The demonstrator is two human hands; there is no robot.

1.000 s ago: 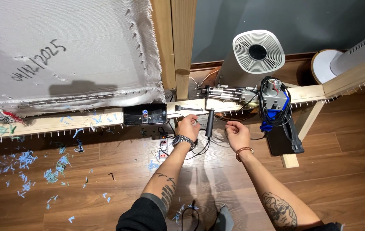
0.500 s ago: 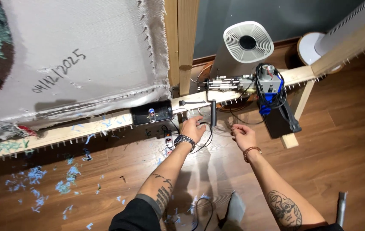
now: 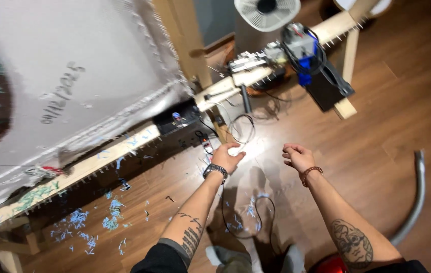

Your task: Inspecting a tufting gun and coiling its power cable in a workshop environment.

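White cable [image 3: 235, 132] is what my left hand [image 3: 228, 155] has hold of: the fingers are curled down around a pale loop of it just above the floor, though the picture is too smeared to show how firmly they pinch it. From the hand the cable rises up and away towards the wooden frame rail [image 3: 124, 149], looping once beside a short black handle [image 3: 246, 99] that hangs from the rail. My right hand [image 3: 298, 156] is loosely curled with nothing in it, near the left but apart from it, a beaded bracelet on the wrist.

That rail is the long axis here. It runs on a slant from lower left to upper right, its spiked underside facing the floor, with grey backing cloth [image 3: 74, 65] stretched above it. A tufting gun [image 3: 296, 48] with blue parts lies on the rail's upper right stretch, its body along the rail and its metal front end pointing back down-left towards the cloth. A white fan [image 3: 267, 10] stands behind it.

Blue yarn scraps [image 3: 86, 227] litter the wooden floor [image 3: 402, 116] under the rail, a black cord [image 3: 241, 222] loops between my arms, and a grey hose [image 3: 413, 197] curves at the right.
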